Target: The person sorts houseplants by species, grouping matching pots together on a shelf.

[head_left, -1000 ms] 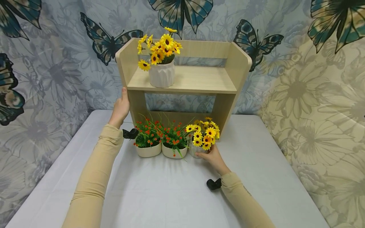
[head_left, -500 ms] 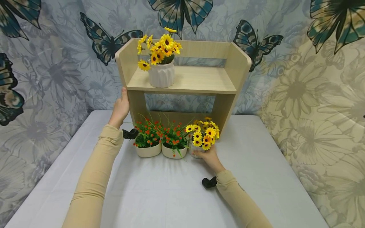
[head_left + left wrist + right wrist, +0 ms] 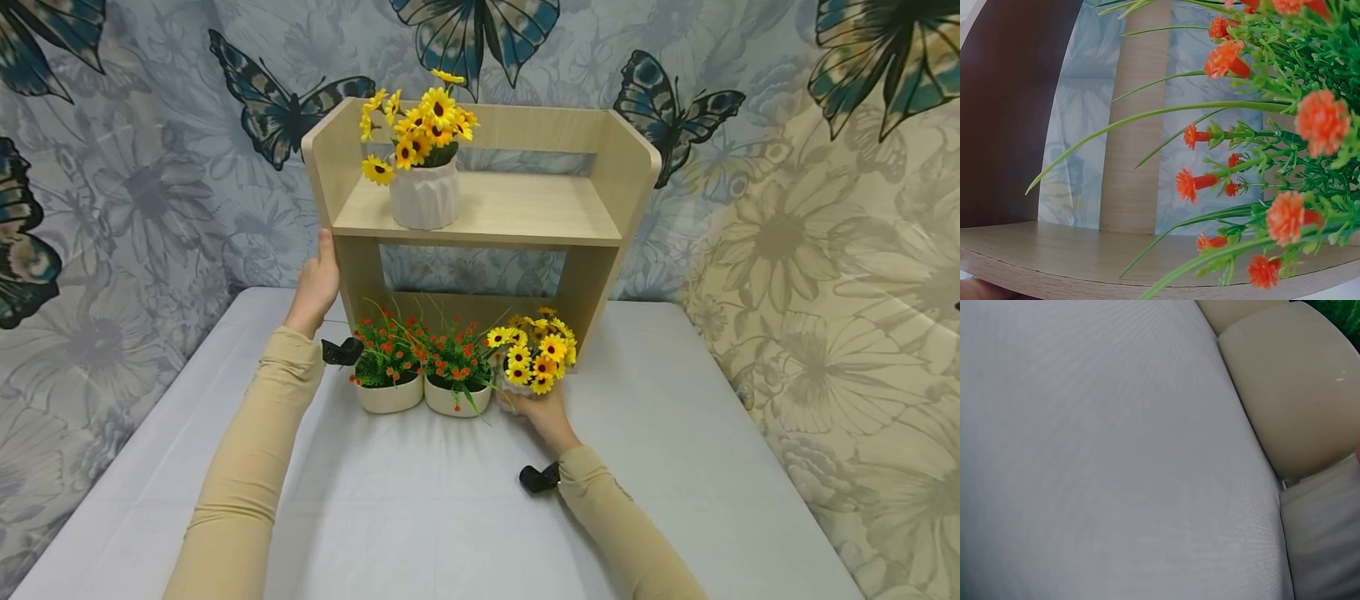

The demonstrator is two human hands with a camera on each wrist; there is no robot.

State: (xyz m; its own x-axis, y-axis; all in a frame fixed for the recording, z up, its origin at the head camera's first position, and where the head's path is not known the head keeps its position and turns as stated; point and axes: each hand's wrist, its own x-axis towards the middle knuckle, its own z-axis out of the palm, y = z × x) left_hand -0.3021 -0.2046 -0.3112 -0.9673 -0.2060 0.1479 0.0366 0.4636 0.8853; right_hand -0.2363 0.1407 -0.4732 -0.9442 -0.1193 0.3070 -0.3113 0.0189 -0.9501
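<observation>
My left hand (image 3: 317, 287) rests against the left side panel of a two-tier wooden shelf (image 3: 540, 204), its thumb pointing up along the front edge. The hand's other fingers are hidden behind the panel. At the shelf's foot on the right, my right hand (image 3: 543, 412) holds a pale ribbed flower pot (image 3: 1322, 531) of yellow sunflowers (image 3: 536, 354), thumb across its front. Left of it stand two cream oval pots, the middle pot (image 3: 457, 400) and the left pot (image 3: 390, 397), both with orange-red flowers (image 3: 1322, 122) and green grass.
On the upper tier, toward the left, sits a white fluted pot (image 3: 424, 198) with sunflowers. A white cloth covers the table (image 3: 420, 508). Behind the shelf is a patterned wall with butterfly figures (image 3: 678, 117).
My right hand and forearm have shifted left, and the hand has come further round the sunflower pot's front. My left hand and the other pots have stayed put.
</observation>
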